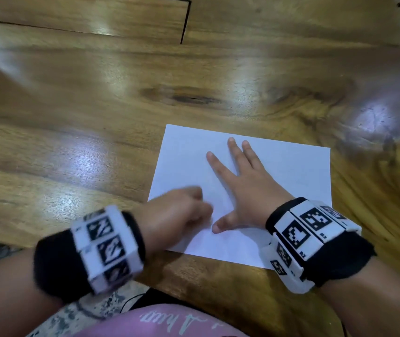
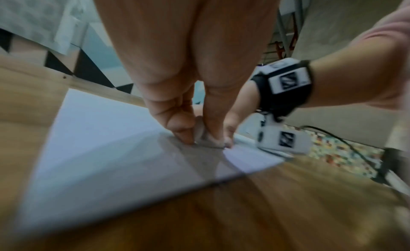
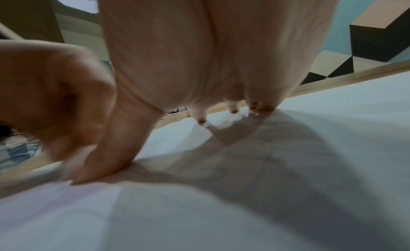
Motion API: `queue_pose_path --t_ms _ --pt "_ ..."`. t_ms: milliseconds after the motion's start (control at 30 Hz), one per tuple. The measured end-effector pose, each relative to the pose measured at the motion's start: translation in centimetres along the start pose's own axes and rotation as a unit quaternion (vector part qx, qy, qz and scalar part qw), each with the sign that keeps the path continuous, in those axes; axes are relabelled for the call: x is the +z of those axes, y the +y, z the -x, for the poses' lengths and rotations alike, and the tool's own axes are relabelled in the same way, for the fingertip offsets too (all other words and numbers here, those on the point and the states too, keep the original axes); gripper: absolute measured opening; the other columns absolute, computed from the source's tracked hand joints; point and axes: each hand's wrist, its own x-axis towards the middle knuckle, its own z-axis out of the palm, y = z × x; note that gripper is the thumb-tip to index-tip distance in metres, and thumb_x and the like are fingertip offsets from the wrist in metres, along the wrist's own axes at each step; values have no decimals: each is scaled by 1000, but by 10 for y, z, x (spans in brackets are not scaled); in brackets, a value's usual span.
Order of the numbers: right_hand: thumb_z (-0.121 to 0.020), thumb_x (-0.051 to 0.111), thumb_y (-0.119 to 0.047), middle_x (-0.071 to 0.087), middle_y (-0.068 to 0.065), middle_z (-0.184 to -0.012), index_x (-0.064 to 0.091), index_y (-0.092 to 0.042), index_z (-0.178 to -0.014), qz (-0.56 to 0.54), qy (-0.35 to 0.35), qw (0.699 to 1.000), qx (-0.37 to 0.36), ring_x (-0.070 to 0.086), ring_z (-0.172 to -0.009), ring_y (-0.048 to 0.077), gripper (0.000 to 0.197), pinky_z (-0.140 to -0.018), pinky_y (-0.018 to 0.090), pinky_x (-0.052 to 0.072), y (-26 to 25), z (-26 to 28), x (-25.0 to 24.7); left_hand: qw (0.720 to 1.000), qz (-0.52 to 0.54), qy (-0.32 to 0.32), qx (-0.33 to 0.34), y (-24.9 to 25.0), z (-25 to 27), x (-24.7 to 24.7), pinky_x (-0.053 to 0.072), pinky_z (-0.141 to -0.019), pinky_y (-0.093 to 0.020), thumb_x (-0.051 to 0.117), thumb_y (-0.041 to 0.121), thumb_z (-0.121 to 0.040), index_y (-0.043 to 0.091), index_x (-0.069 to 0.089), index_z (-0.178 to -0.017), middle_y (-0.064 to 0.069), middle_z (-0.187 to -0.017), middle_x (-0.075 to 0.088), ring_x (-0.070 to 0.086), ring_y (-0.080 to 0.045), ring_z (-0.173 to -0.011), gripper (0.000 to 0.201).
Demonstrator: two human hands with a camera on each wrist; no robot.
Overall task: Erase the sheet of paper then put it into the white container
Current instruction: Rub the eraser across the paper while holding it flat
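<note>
Glossy wooden table (image 1: 111, 113) fills the head view, with a white sheet of paper (image 1: 289, 171) lying flat at about 5 o'clock from its centre. On the sheet, the right hand (image 1: 250, 188) rests palm down, fingers spread and straight, thumb pointing to 8 o'clock. Its left edge is met by the left hand (image 1: 179, 212), blurred, with fingers curled and tips pinched together against the paper; whether they grip an eraser cannot be told. Both wrists carry black bands with patterned white blocks.

Glossy wooden table (image 1: 121, 98), knotted grain, bright light reflections. Geometric black, teal and beige wall pattern (image 3: 366, 35) behind. Speckled floor (image 1: 92, 310) below table edge.
</note>
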Motion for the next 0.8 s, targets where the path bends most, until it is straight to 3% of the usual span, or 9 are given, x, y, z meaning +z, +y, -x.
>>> queue_pose_path --t_ms 133,233,367,467,600,667,700,733,800 --pt "-60 77 -60 -42 -3 -147 -22 -38 -145 -31 0 1000 1 -36 -137 16 132 -113 29 -7 10 2 -4 999 -27 -33 20 -1 26 8 44 -63 -33 51 25 -85 24 44 -76 5 -82 41 45 -12 -71 11" --pt "-59 78 -60 -41 2 -149 -21 -37 -146 -51 17 997 61 -32 -139 18 133 -110 26 -11 30 7 -12 999 23 -34 5 -6 24 6 49 -70 -34 46 30 -83 23 47 -77 7 -87 46 53 -10 -75 9" --pt "-56 78 -62 -34 4 -152 -17 -36 -148 -65 36 988 134 -26 -142 20 134 -116 33 -2 48 14 -19 996 80 -21 -12 -5 24 7 44 -71 -19 46 43 -79 31 51 -84 12 -89 50 53 -3 -79 14" --pt "-55 80 -60 -26 -3 -155 -12 -37 -149 -74 50 986 137 -20 -143 18 134 -117 35 6 49 15 -19 998 61 20 -15 -10 24 7 37 -76 -15 40 48 -79 28 57 -107 8 -91 53 46 -2 -86 39" --pt "-51 83 -59 -4 -6 -154 1 -30 -151 -65 88 985 134 -4 -141 16 132 -115 33 16 51 15 -18 996 4 87 17 -13 16 5 41 -76 -21 48 34 -85 25 64 -92 8 -87 53 47 -5 -87 19" --pt "-50 83 -58 4 -5 -151 6 -28 -150 -62 99 984 134 3 -138 17 130 -113 32 19 52 15 -20 992 23 121 12 -12 12 3 41 -86 -19 50 29 -84 24 62 -95 14 -101 50 50 -13 -110 17" --pt "-50 83 -58 5 -4 -150 6 -28 -150 -60 99 984 134 4 -138 18 130 -113 33 20 51 15 -20 994 42 101 -3 -14 12 6 39 -97 -22 50 27 -85 24 61 -97 16 -115 47 41 -19 -128 17" --pt "-50 83 -58 5 -4 -150 5 -28 -150 -58 97 985 132 4 -138 19 131 -113 33 21 51 15 -20 997 27 72 11 -14 11 8 33 -109 -31 49 25 -86 24 60 -95 12 -130 43 26 -22 -139 14" --pt "-50 82 -59 2 -3 -151 2 -29 -151 -53 87 986 130 2 -139 19 132 -113 34 21 50 16 -20 999 -8 42 6 -18 14 10 16 -113 -41 41 26 -89 23 57 -86 -4 -145 36 15 -28 -141 17"
